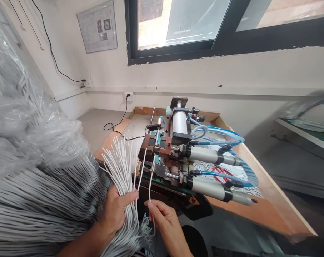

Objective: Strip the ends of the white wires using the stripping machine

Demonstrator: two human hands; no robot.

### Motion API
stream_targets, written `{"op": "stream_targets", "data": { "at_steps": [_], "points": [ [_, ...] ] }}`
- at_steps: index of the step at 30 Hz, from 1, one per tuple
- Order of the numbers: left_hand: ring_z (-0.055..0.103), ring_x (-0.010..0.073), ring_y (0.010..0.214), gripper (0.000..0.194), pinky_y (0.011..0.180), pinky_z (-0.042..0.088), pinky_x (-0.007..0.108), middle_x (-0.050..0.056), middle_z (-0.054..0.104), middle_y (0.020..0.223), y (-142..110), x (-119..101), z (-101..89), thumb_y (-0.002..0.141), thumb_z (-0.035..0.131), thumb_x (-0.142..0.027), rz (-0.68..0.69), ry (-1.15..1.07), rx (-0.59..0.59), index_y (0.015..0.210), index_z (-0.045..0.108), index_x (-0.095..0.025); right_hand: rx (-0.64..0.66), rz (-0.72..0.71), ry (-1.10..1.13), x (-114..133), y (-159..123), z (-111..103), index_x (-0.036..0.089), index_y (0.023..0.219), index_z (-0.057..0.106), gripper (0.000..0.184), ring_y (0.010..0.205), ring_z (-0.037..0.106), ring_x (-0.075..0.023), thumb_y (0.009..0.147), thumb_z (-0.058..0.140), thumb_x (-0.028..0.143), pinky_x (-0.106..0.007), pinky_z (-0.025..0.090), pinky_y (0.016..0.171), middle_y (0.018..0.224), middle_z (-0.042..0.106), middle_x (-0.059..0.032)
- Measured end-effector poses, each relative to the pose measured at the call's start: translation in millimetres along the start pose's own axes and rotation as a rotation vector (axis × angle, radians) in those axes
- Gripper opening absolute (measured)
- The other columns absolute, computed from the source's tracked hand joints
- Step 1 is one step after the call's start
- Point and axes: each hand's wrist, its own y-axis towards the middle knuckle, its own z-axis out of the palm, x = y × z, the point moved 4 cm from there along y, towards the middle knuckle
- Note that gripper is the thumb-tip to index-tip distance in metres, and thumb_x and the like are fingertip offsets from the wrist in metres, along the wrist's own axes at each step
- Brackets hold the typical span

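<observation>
A thick bundle of white cables (121,166) is wrapped in my left hand (116,207), with the cut ends fanning upward. One or two cables stand a little apart from the bundle near my left thumb. Between thumb and fingertips, my right hand (162,214) pinches a single white cable (150,185). That cable's upper end reaches the front of a pneumatic machine (162,142), close to its clamping blocks. Whether the tip is inside the blocks I cannot make out. Below my hands the bundle runs down to frayed-looking ends (144,228).
Large heaps of grey cables (44,203), partly under clear plastic (30,107), fill the left side. Cylinders (212,189) and blue air hoses (239,139) jut right from the machine. It stands in a wooden-edged tray (279,214) with white scraps (242,175). A shelf (306,132) is at right.
</observation>
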Motion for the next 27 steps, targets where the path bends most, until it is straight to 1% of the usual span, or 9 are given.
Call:
{"op": "stream_targets", "data": {
  "at_steps": [3, 5, 8, 10, 13, 15, 17, 21, 27],
  "points": [
    [0.047, 0.0108, 0.048, 0.010, 0.049, 0.037, 0.023, -0.003, 0.056, 0.051, -1.7, -0.1, 0.5, 0.055, 0.067, -0.012, -0.005, 0.010, 0.012, 0.062, 0.060, -0.014, 0.016, -0.113, -0.197, -6.0, 0.4, 0.0, 0.017, 0.064, 0.063, 0.033, 0.050, 0.045, -0.0130, 0.078, 0.048, 0.043, -0.023, 0.033, 0.049, 0.053, 0.050, 0.0001],
    [0.047, 0.0110, 0.048, 0.010, 0.050, 0.037, 0.023, -0.003, 0.056, 0.052, -2.6, 0.0, 0.5, 0.055, 0.067, -0.011, -0.003, 0.021, 0.016, 0.061, 0.060, -0.015, 0.087, -0.159, -0.472, -19.8, 1.0, 1.7, 0.018, 0.059, 0.062, 0.033, 0.056, 0.051, -0.0161, 0.080, 0.045, 0.037, -0.025, 0.036, 0.053, 0.056, 0.055, -0.0022],
    [0.047, 0.0114, 0.050, 0.009, 0.051, 0.037, 0.023, -0.003, 0.057, 0.053, -3.2, 1.3, 1.1, 0.056, 0.067, -0.012, -0.002, 0.052, 0.029, 0.061, 0.062, -0.016, 0.154, -0.058, -0.878, -43.8, 5.0, -0.4, 0.017, 0.063, 0.066, 0.018, 0.063, 0.058, -0.0232, 0.073, 0.053, 0.023, -0.029, 0.039, 0.058, 0.064, 0.063, -0.0092],
    [0.047, 0.0113, 0.050, 0.008, 0.050, 0.037, 0.023, -0.003, 0.057, 0.053, -3.1, 2.8, 2.9, 0.057, 0.067, -0.012, -0.002, 0.073, 0.048, 0.061, 0.062, -0.016, 0.079, -0.011, -0.963, -42.0, 10.2, -5.0, 0.013, 0.083, 0.068, 0.021, 0.075, 0.060, -0.0293, 0.071, 0.053, 0.019, -0.034, 0.041, 0.065, 0.083, 0.066, -0.0174],
    [0.046, 0.0101, 0.048, 0.008, 0.049, 0.037, 0.022, -0.003, 0.056, 0.051, -2.6, 5.0, 6.8, 0.056, 0.068, -0.011, -0.003, 0.084, 0.071, 0.059, 0.061, -0.015, -0.075, -0.155, -0.697, -5.7, 18.7, -5.6, 0.012, 0.104, 0.062, 0.035, 0.087, 0.057, -0.0278, 0.079, 0.045, 0.029, -0.035, 0.041, 0.073, 0.104, 0.060, -0.0179],
    [0.046, 0.0098, 0.048, 0.010, 0.049, 0.038, 0.022, -0.003, 0.057, 0.052, -2.7, 5.9, 9.9, 0.055, 0.068, -0.009, -0.009, 0.076, 0.092, 0.061, 0.062, -0.014, -0.057, -0.230, -0.335, 20.3, 23.4, -0.1, 0.016, 0.102, 0.062, 0.035, 0.071, 0.057, -0.0206, 0.081, 0.044, 0.037, -0.030, 0.042, 0.064, 0.090, 0.064, -0.0106],
    [0.048, 0.0105, 0.051, 0.015, 0.050, 0.039, 0.022, -0.001, 0.059, 0.056, -3.3, 5.8, 12.7, 0.055, 0.067, -0.008, -0.018, 0.057, 0.121, 0.068, 0.064, -0.013, -0.028, -0.194, -0.019, 33.9, 27.0, 6.4, 0.017, 0.090, 0.065, 0.031, 0.054, 0.049, -0.0137, 0.078, 0.050, 0.041, -0.025, 0.039, 0.052, 0.070, 0.061, -0.0039],
    [0.052, 0.0118, 0.053, 0.015, 0.051, 0.042, 0.023, 0.001, 0.061, 0.058, -3.4, 3.9, 11.7, 0.055, 0.068, -0.010, -0.039, 0.025, 0.111, 0.070, 0.064, -0.011, -0.062, -0.044, 0.343, 27.3, 27.9, 13.1, 0.014, 0.075, 0.066, 0.026, 0.044, 0.035, -0.0066, 0.071, 0.061, 0.040, -0.019, 0.028, 0.042, 0.054, 0.051, 0.0019],
    [0.056, 0.0132, 0.052, 0.014, 0.051, 0.046, 0.025, 0.001, 0.062, 0.057, -2.4, 5.7, 7.4, 0.056, 0.071, -0.017, -0.111, -0.007, 0.017, 0.066, 0.062, -0.012, -0.135, 0.084, 0.555, 16.8, 25.8, 8.6, 0.014, 0.073, 0.067, 0.027, 0.040, 0.031, -0.0032, 0.063, 0.069, 0.039, -0.017, 0.021, 0.037, 0.049, 0.046, 0.0044]
  ]
}}
